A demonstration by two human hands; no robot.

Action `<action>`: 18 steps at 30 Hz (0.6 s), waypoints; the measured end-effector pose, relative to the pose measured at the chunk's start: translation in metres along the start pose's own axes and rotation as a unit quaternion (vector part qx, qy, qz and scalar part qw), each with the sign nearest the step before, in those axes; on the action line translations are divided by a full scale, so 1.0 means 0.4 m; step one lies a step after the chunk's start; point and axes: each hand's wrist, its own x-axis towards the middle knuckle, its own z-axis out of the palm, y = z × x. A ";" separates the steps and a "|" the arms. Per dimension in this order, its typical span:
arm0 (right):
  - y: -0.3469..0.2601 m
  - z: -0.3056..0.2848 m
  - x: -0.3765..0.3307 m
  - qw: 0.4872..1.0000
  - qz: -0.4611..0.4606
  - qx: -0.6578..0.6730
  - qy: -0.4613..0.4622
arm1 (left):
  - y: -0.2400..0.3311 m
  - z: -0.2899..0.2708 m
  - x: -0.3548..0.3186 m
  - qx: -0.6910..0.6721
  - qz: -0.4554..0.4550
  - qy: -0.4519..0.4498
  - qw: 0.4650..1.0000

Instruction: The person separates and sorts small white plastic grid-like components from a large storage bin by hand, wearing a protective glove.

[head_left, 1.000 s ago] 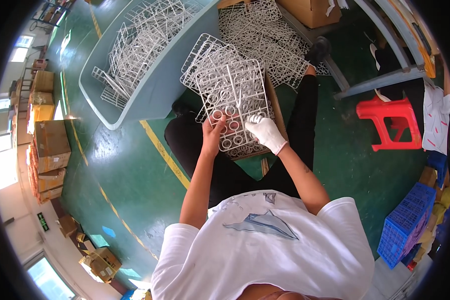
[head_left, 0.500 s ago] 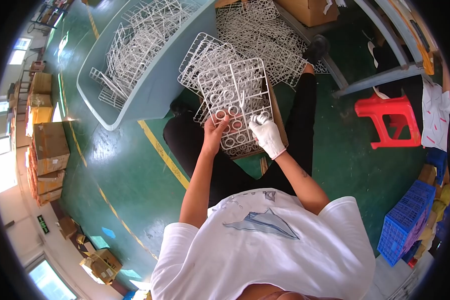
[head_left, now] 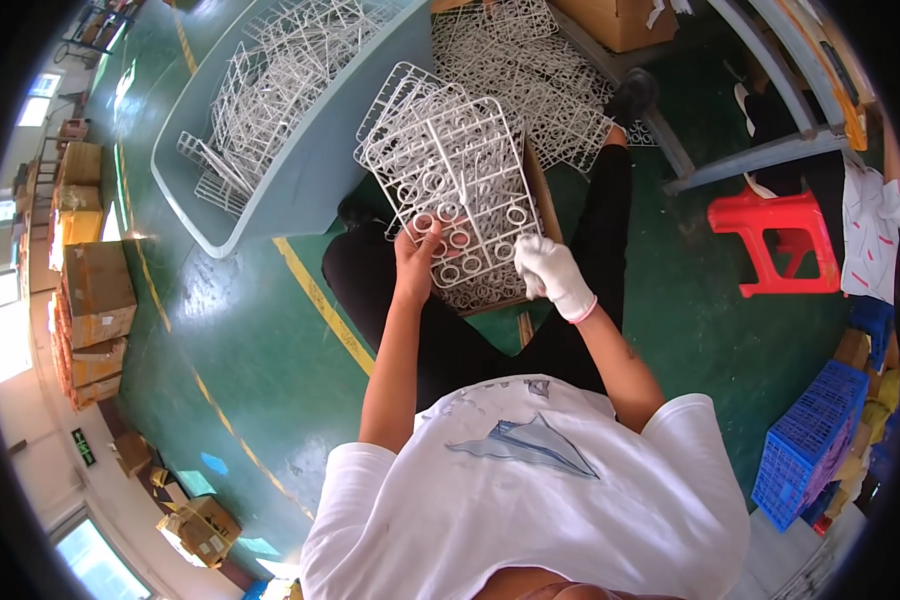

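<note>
Left hand (head_left: 418, 255), bare, pinches the near left edge of a white lattice frame (head_left: 463, 190), thumb on top and fingertips showing through the gaps from beneath. Right hand (head_left: 555, 275), in a pale knitted glove, is curled in by the frame's near right corner; from where I watch, I cannot tell whether its fingers close on a bar, a ring or nothing.

My landmark is the big grey-blue tub (head_left: 310, 170). The frame sits just to its right, tilted above a carton (head_left: 542, 195) that stands between the knees, also right of the tub. Loose rings (head_left: 485, 293) show at the carton's near end. Heaped lattices (head_left: 290, 80) fill the tub, and a flat pile of similar ones (head_left: 520, 80) spreads beyond the carton, to the tub's far right.

I judge the frame light and fairly stiff, probably moulded plastic, springy across its width. Its thin bars could snap or snag on neighbouring lattices, and smooth plastic may slide under the glove. I would take hold at the outer border or the thicker central bar, keeping pressure off the slender stems by the rings.
</note>
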 end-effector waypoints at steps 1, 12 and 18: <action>0.015 -0.003 0.018 0.997 -0.036 0.024 0.071 | -0.001 -0.001 0.000 0.000 -0.002 -0.003 1.000; 0.015 -0.026 0.093 0.999 0.001 -0.005 0.047 | -0.008 -0.006 -0.011 -0.022 -0.013 -0.014 1.000; 0.027 -0.068 0.049 0.970 -0.032 0.214 -0.113 | -0.009 -0.016 -0.006 -0.020 -0.024 0.025 0.999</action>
